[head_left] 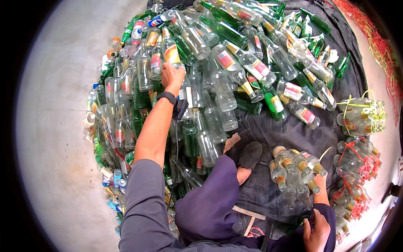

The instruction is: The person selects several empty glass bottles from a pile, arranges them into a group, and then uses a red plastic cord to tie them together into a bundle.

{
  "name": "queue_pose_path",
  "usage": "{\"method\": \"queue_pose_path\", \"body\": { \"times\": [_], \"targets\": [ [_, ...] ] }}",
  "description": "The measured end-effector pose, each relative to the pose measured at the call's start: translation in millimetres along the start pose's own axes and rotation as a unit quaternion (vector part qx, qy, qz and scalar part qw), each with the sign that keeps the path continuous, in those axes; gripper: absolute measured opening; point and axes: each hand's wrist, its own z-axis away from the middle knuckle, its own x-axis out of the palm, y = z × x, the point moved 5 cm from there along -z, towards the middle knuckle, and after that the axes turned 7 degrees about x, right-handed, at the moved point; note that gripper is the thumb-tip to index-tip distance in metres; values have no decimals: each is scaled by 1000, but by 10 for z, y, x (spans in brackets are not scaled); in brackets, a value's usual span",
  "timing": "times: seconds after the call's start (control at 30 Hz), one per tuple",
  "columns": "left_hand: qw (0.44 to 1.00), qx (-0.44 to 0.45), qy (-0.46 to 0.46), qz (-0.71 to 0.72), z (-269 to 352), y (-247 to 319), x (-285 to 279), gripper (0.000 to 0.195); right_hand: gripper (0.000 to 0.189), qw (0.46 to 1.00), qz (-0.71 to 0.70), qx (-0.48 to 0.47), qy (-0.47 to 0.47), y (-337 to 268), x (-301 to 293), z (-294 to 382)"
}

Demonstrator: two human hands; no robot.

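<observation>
My left hand [172, 75] is closed around the base end of a clear glass bottle [171, 50] with a yellow and orange label. This bottle lies on the left part of a large heap of glass bottles [223, 91], clear and green, many with red and white labels. Over my right knee hangs my right hand [316, 231], fingers loosely apart, holding nothing. A cluster of clear bottles [294, 176] with gold-foiled necks stands close together on the dark sheet between my feet.
Bundles of clear bottles tied with yellow string [362, 116] and red string [357, 160] stand at the right. Red and yellow strings [374, 41] lie beyond the dark sheet [283, 132]. Smaller plastic bottles [118, 178] edge the heap at the left, beside the concrete floor [59, 119].
</observation>
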Motion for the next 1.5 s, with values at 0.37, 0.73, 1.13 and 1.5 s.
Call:
{"method": "queue_pose_path", "body": {
  "times": [0.37,0.73,1.13,1.5],
  "targets": [
    [985,-63,45,157,-104,-216,304,65,30,999,-14,-30,21,-81,-54,-54],
    [860,-108,-39,497,758,-226,-489,65,37,996,-49,-63,42,-35,147,202],
    [785,66,-213,578,2050,104,-1623,73,34,980,-144,-119,74,30,220,370],
    [675,457,-368,447,3579,874,-3068,78,50,780,-601,-164,59,-102,4,651]
  ]
}}
